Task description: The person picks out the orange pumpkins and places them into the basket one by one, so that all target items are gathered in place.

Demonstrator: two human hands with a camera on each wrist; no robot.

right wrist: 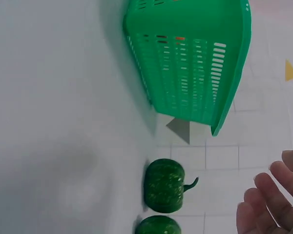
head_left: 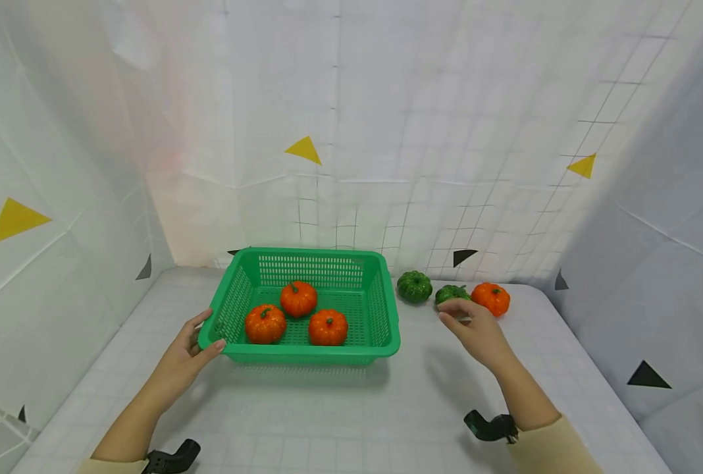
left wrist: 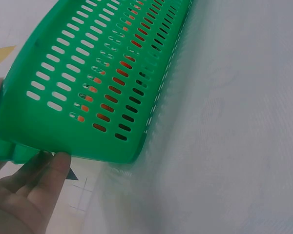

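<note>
Basket (head_left: 295,351) interior: head view only

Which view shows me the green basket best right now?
The head view: the green basket shows nearly whole there, rim and inside. Both wrist views catch mainly its slotted outside, cut off at the picture's edge.

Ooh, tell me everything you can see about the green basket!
The green basket is a wide, shallow, roughly rectangular box, open on top, and looks like shiny plastic. It has a smooth rim, rounded corners, walls full of little slots and a floor full of tiny holes. It stands upright on the white table, near the back wall. Three orange pumpkins sit inside, and the left hand holds its near left corner.
</note>
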